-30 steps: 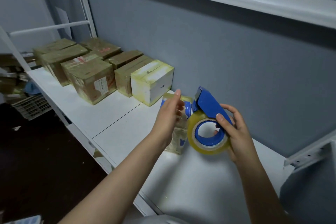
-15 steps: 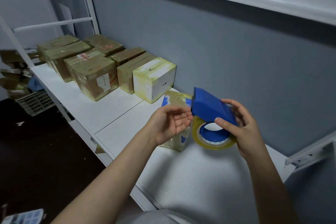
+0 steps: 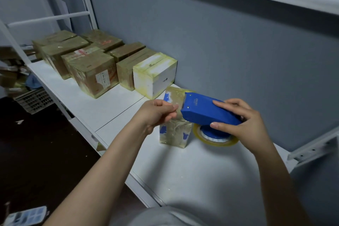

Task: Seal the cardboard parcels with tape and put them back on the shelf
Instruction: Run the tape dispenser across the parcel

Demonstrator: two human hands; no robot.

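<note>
Head view shows the right hand [image 3: 240, 124] curled around the blue tape dispenser [image 3: 205, 112], the left hand [image 3: 156, 113] pinching the tape end [image 3: 176, 107], both just above the small parcel [image 3: 174, 132] on the shelf [image 3: 183, 170].

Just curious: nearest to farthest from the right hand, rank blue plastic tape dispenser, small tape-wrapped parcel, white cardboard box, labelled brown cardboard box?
1. Blue plastic tape dispenser: in right hand.
2. Small tape-wrapped parcel: just left.
3. White cardboard box: behind-left.
4. Labelled brown cardboard box: farthest left.
</note>
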